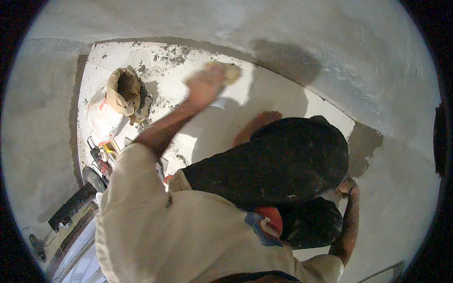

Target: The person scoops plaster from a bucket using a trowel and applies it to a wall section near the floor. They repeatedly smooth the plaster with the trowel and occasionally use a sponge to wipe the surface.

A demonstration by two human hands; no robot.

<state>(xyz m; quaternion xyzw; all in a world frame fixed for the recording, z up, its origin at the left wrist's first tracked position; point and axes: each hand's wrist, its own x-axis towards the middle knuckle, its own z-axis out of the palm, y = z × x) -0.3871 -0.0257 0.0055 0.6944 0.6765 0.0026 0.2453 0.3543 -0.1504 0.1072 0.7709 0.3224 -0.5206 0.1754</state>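
Observation:
My left hand (206, 86) reaches out over the pale tiled floor (231, 118), smeared by motion. Its fingers are closed on a yellowish sponge (230, 73), whose edges are blurred and which shows on both sides of the hand. Grey mortar crumbs (172, 55) lie on the tiles to the left of it, close to the wall. My right hand (347, 187) is beside my bent knee in dark trousers, near the wall on the right. Its fingers are bent and partly hidden, so I cannot tell whether it holds anything.
An open paper-and-white sack (101, 115) stands on the left of the floor. Below it are a red and black power tool (101, 162) and a dark cylindrical object (71, 207). Grey plastered walls (330, 42) enclose the floor. My bare foot (257, 123) is on the tiles.

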